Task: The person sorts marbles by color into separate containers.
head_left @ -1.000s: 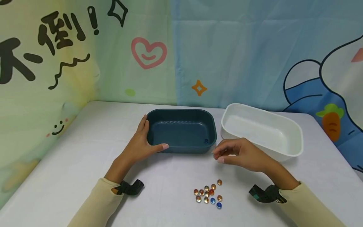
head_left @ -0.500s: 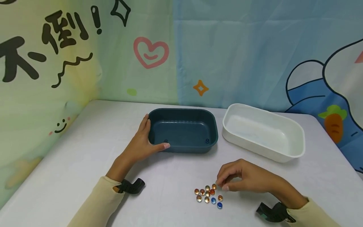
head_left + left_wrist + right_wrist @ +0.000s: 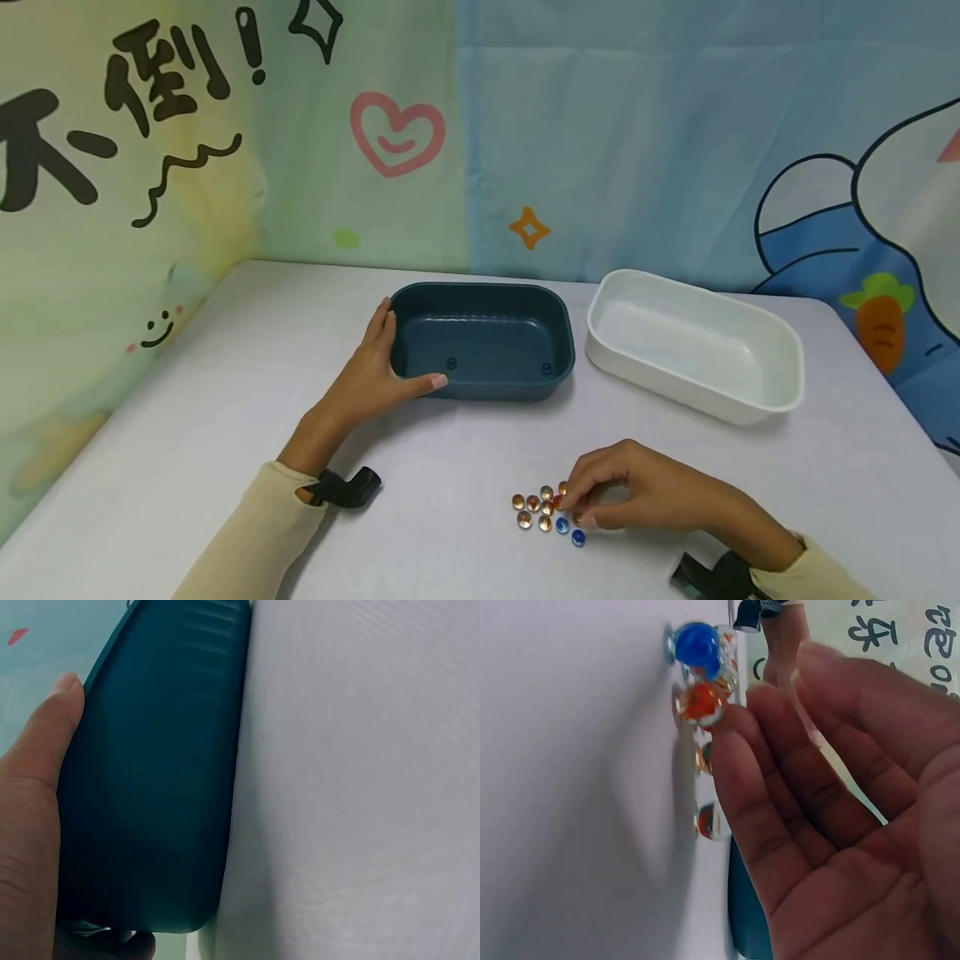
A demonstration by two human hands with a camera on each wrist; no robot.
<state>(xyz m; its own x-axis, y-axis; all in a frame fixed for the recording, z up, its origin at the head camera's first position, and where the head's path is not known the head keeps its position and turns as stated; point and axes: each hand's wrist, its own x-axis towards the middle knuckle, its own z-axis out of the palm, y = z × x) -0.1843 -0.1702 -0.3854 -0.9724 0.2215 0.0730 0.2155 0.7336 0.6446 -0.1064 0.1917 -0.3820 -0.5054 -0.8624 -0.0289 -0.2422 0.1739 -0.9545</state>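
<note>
My left hand [image 3: 367, 367] holds the near left corner of the dark teal basin [image 3: 487, 333], with its thumb over the front rim and fingers along the left side. In the left wrist view the thumb lies against the upper edge of the basin wall [image 3: 150, 780]. Two small dark round things, one being [image 3: 547, 368], sit inside the basin. My right hand [image 3: 637, 492] is low over the right side of a loose cluster of glass marbles [image 3: 547, 508]. In the right wrist view a fingertip reaches an orange marble [image 3: 703, 703] beside a blue marble [image 3: 696, 645], thumb and fingers apart.
A white basin [image 3: 690, 342] stands at an angle to the right of the teal one. Both are on a white-covered table [image 3: 225, 375], backed by a printed cloth [image 3: 637, 150] with cartoon drawings. Each wrist wears a black camera mount, such as the left mount [image 3: 348, 487].
My right hand has moved from beside the basins toward me and down to the marbles. A second small round thing has appeared in the teal basin and shifted right. The left hand stays put.
</note>
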